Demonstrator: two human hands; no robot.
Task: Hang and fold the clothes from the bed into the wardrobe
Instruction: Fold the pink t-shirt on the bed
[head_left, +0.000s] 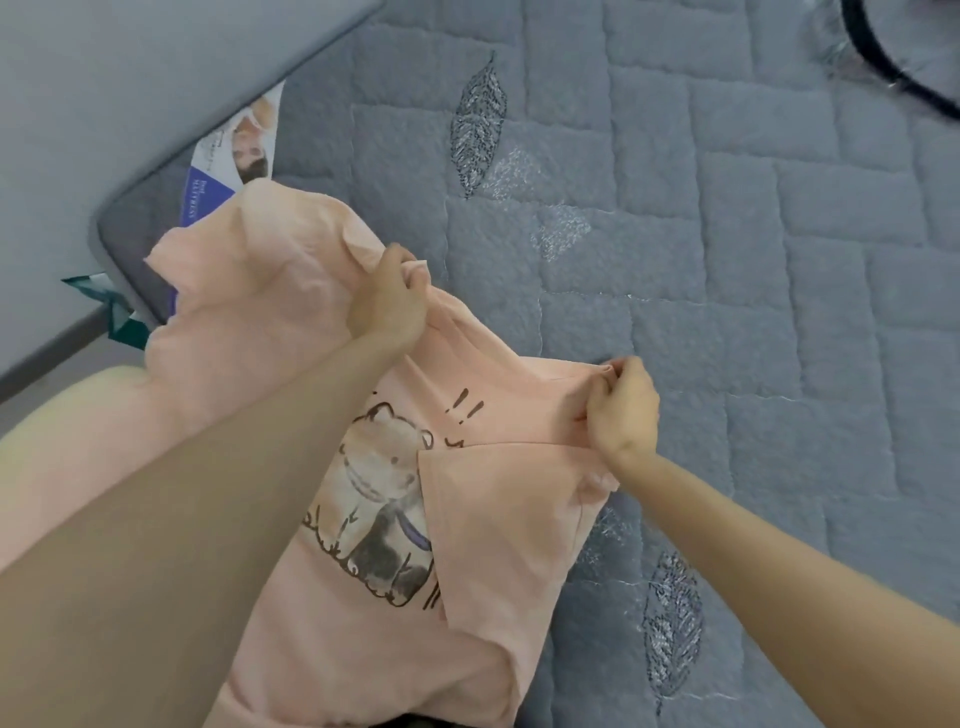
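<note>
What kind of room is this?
Probably a bedroom: a grey quilted bed cover with stitched leaves, a mattress corner with its label, and a pink T-shirt gripped by the left hand and right hand.

A pale pink T-shirt (322, 649) with a cartoon animal print lies rumpled, print up, over the grey-blue quilted bed (727, 260). The left hand (387, 306) and right hand (623, 410) pinch its raised upper edge. One sleeve (498, 519) is folded across the print.
</note>
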